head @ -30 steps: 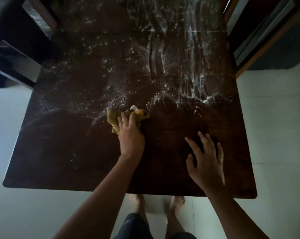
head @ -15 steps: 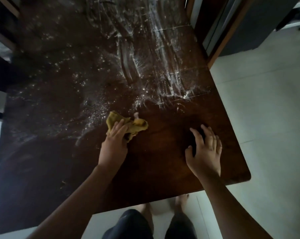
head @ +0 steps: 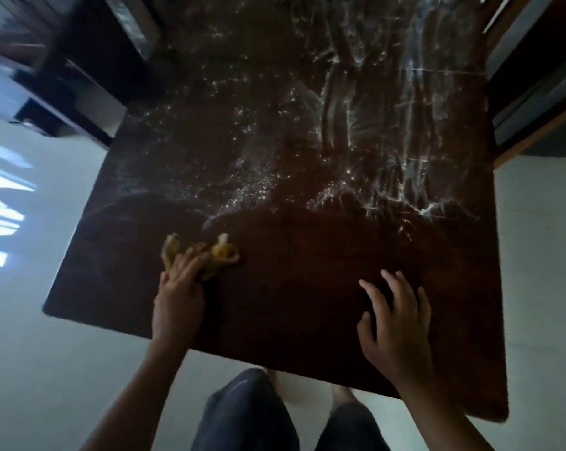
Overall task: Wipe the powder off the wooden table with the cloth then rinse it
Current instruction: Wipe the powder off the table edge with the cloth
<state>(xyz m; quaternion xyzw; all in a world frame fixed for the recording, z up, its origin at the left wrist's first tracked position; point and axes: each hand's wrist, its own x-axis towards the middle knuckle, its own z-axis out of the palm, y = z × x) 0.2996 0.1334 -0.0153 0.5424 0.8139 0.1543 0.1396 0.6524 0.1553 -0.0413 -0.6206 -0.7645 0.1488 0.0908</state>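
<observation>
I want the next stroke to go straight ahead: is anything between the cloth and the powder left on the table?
Nothing visible. Only bare table lies between the cloth under the left hand and the powder; the right hand rests aside.

Bare forearms (head: 136, 395), bare left hand (head: 177, 304), right hand (head: 397, 323), dark trousers (head: 249, 415), bare feet (head: 342, 394)

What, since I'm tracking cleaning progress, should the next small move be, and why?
Probably slide the crumpled yellow cloth, pressed under the left hand, forward and rightward into the white powder: the near strip of the dark wooden table looks wiped, but streaks and specks lie just beyond it.
</observation>
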